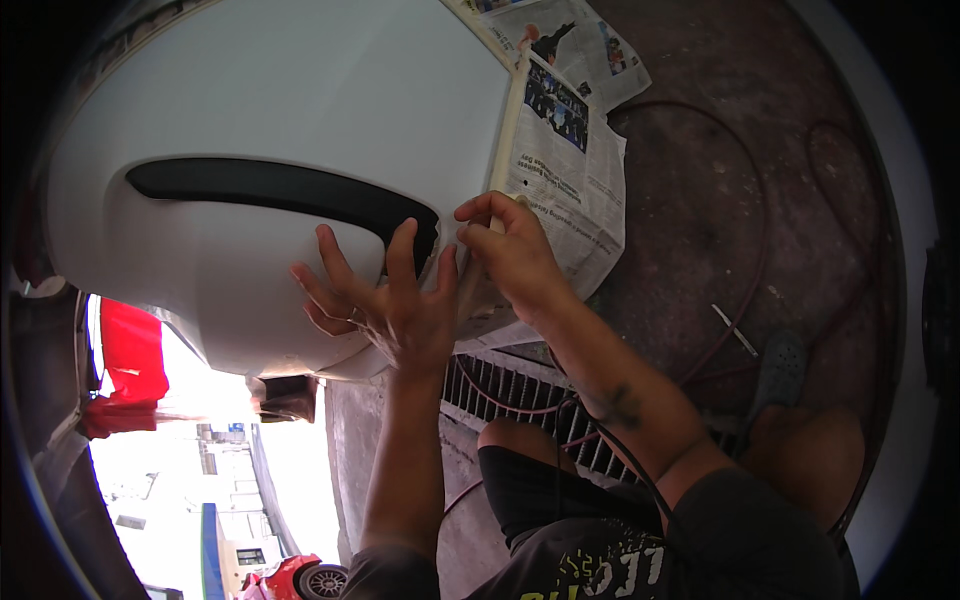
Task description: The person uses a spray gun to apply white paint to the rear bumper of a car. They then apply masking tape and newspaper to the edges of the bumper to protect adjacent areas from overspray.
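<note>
A pale grey car body panel (330, 90), probably a bumper, fills the upper left, with a curved black trim strip (260, 183) set in it. Masking tape (506, 135) and newspaper (575, 185) run along the panel's right edge. My left hand (395, 310) has its fingers spread over the panel, near the trim's lower right end. Just right of it, my right hand (510, 245) has thumb and forefinger brought together by the taped edge. Whatever lies between those fingertips is too small to make out.
Below the panel a floor grate (520, 390) crosses the concrete. A thin hose (760, 220) loops over the dark floor at right, near a light thin stick (735, 330) and a grey clog (781, 365). Red cloth (132, 355) hangs at left; a red car (295, 580) stands outside.
</note>
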{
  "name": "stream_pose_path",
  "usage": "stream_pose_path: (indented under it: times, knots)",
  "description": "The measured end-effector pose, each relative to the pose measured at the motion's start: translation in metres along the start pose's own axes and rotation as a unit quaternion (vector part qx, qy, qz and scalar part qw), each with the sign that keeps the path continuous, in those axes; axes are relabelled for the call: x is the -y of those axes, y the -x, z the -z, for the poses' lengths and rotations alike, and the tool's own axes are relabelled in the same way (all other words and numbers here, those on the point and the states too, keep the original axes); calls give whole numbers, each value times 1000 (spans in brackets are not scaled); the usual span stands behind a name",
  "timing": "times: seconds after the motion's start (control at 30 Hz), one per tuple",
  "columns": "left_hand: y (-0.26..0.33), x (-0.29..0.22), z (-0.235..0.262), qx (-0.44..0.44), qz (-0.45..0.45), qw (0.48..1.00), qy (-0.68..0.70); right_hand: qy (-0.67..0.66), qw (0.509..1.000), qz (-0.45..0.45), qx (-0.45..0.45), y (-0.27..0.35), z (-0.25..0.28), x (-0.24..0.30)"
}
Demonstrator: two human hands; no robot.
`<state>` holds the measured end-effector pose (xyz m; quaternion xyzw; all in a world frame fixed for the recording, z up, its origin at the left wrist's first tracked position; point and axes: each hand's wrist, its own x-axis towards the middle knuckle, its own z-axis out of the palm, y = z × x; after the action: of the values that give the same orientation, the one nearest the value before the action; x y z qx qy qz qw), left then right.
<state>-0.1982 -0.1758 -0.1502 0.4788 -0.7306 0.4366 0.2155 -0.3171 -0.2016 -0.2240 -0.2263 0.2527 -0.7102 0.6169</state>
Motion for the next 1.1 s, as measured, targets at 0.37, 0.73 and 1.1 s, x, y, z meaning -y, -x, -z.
stream_pose_path:
  times: [0.37, 0.73, 1.1]
  knots:
    - [-3, 14, -10, -22, -21, 1000, -8, 37, 995, 52, -72, -5, 22, 3]
    - [-22, 25, 14, -133, -115, 981, 77, 280, 907, 114, -293, -44, 233, 3]
    - [289, 46, 69, 358, -17, 910, 211, 735, 540, -264, -313, 165, 437, -106]
